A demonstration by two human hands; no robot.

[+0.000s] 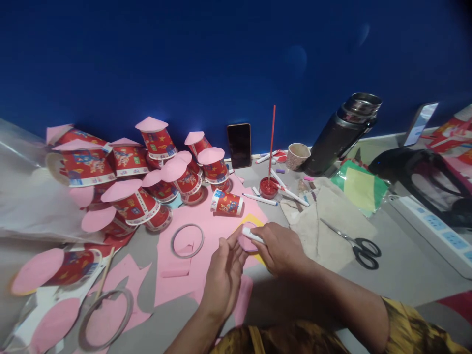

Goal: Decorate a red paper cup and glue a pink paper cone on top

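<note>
My right hand [282, 246] is closed round a white stick [252, 235], perhaps a glue stick or marker. The stick's tip lies over a small pink disc [248, 242]. My left hand [225, 278] is beside the disc, palm up with its fingers stretched out under or against the disc's left edge. A yellow piece of paper [263, 259] shows beneath the disc and my right hand. Under both hands is a pink sheet [167, 287]. Just behind them a red paper cup [227, 202] lies on its side.
Many red cups with pink cone tops [127, 196] crowd the left. Tape rings [187, 241] lie nearby. Behind stand a phone [239, 146], a pot of red paint [269, 187] and a black flask [334, 140]. Scissors [356, 246] and a power strip [435, 236] lie right.
</note>
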